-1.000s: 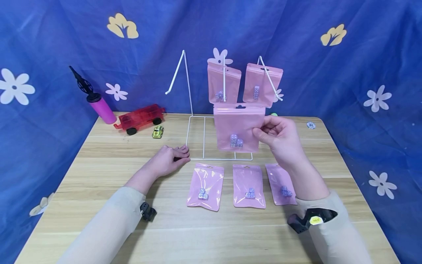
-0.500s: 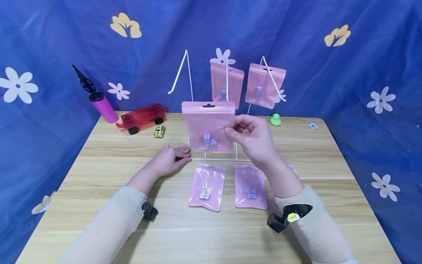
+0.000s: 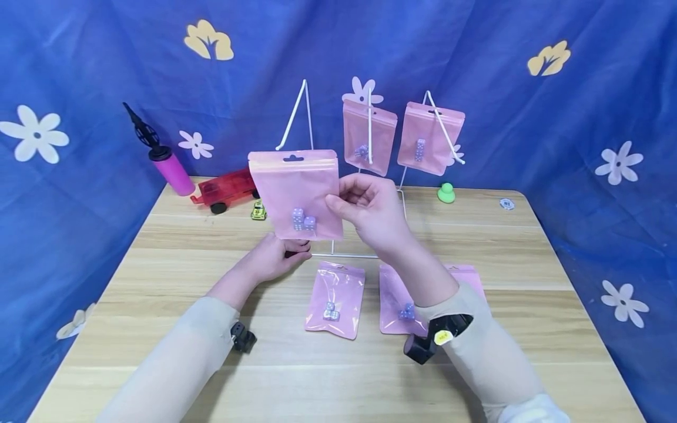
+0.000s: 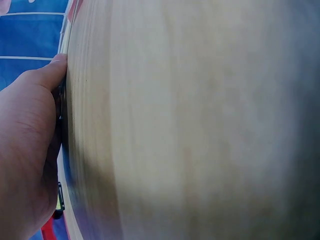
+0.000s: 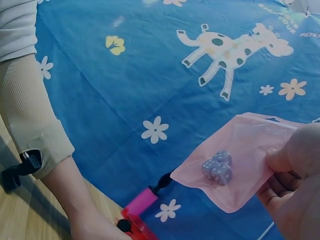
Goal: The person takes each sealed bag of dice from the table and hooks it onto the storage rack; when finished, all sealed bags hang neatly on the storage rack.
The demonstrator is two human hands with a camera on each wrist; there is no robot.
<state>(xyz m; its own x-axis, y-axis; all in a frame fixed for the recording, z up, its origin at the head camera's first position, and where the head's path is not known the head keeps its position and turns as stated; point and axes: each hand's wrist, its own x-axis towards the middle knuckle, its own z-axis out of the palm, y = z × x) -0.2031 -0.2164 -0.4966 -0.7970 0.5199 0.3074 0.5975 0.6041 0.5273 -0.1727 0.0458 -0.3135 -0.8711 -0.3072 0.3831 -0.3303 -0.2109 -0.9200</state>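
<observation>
My right hand (image 3: 336,207) pinches the right edge of a pink pouch (image 3: 296,191) with small dice inside and holds it upright above the table. The pouch hangs in the air just below the empty left hook (image 3: 296,114) of a white wire rack (image 3: 346,255). Two more pouches (image 3: 368,136) (image 3: 429,140) hang on the other hooks. My left hand (image 3: 293,251) rests flat on the table (image 3: 158,264) at the rack's front left corner. Pouches (image 3: 335,299) (image 3: 396,296) lie in front; a third (image 3: 472,275) is partly hidden by my forearm. The right wrist view shows the held pouch (image 5: 235,165).
A pink pump bottle (image 3: 169,170), a red toy cart (image 3: 224,187) and a small yellow car (image 3: 258,210) stand at the back left. A green duck (image 3: 446,192) and a white token (image 3: 507,204) sit at the back right. Blue flowered cloth hangs behind.
My right hand has carried the pouch leftwards, from in front of the middle hook to below the left one. My left hand has stayed at the rack's corner.
</observation>
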